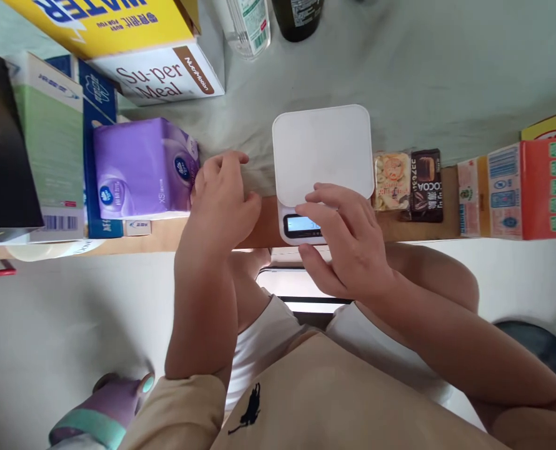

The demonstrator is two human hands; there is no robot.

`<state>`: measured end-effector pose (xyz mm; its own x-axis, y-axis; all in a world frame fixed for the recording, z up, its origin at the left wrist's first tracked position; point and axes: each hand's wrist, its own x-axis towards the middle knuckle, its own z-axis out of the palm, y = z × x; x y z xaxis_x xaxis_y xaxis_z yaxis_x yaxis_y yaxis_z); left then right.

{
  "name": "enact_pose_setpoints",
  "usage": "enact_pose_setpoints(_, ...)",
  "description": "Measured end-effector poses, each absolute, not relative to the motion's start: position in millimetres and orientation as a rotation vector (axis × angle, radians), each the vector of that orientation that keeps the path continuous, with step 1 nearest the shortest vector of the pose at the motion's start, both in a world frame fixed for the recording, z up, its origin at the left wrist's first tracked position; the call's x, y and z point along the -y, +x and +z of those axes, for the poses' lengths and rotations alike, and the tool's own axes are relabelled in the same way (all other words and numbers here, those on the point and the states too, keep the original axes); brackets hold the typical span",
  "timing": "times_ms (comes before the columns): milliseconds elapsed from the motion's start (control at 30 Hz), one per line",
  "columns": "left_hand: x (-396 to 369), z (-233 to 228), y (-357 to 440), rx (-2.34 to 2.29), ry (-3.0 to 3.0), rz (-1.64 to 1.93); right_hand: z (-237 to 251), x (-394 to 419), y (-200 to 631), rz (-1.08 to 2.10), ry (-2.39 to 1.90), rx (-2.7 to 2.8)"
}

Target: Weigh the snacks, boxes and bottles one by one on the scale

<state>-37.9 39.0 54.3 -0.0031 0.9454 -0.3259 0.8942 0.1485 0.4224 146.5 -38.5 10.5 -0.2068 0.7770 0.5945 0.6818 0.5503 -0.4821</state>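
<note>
A white kitchen scale (323, 147) with a lit display lies flat at the table's front edge, with nothing on its platform. My right hand (350, 240) is over the scale's lower right part, fingers apart and partly covering the display; whether a fingertip touches it I cannot tell. My left hand (226, 200) rests at the table edge with loosely bent fingers apart, holding nothing that I can see. Just left of it is a purple tissue pack (135, 165). Right of the scale lie a clear snack packet (392, 181) and a dark cocoa packet (426, 184).
A Su-per Meal box (165, 75) and a yellow box (119, 25) stand at the back left, near a clear bottle (247, 28) and a dark bottle (299, 15). Green (55, 150) and black (4, 150) boxes stand at left. A red box (540, 187) is at right.
</note>
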Motion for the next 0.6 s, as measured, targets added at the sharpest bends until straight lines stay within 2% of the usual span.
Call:
enact_pose_setpoints(400, -40.1, 64.1, -27.7, -2.017, 1.704, -0.104, 7.1, 31.9, 140.4, 0.098, -1.127, 1.967)
enact_pose_setpoints(600, -41.5, 65.3, -40.8, -2.097, 1.638, 0.169, 7.6, 32.0, 142.8, 0.114, -1.137, 1.964)
